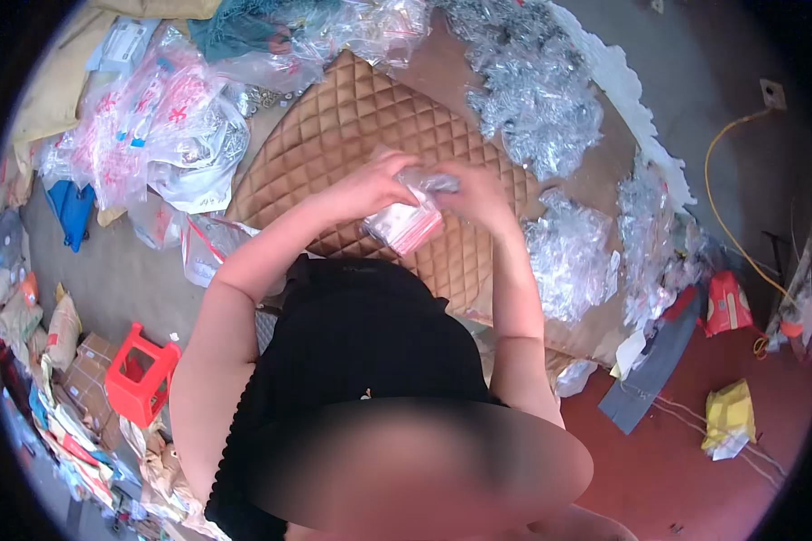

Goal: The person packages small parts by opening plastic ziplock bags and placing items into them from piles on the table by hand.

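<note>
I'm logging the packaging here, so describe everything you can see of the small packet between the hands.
The packet looks boxy, white on top with pinkish-red bands along its lower right edge; any print is too small to read. Clear, greyish crinkled film shows at its far end. It sits slanted over the brown quilted mat. The left hand grips its far left side; the right hand, blurred, is at the film.
</note>
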`<action>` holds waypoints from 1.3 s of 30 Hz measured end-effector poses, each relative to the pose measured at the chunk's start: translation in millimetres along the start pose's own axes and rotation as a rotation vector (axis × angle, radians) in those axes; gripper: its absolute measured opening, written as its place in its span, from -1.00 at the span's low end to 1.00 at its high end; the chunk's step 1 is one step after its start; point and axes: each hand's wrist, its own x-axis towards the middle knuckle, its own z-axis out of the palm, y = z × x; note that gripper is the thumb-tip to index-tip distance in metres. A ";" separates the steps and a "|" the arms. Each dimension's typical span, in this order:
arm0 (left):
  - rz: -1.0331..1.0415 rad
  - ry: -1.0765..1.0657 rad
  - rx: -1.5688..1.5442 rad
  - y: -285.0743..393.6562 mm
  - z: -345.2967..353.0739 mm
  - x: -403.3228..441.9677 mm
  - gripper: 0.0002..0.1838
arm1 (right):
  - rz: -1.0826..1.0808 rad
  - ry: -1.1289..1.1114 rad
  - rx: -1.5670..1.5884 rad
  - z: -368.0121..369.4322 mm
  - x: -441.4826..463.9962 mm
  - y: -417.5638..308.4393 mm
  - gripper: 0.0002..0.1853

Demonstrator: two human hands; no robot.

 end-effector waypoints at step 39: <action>-0.098 0.065 0.304 11.3 49.7 18.3 -0.36 | 0.292 0.781 -0.009 -4.5 -157.8 91.7 -0.86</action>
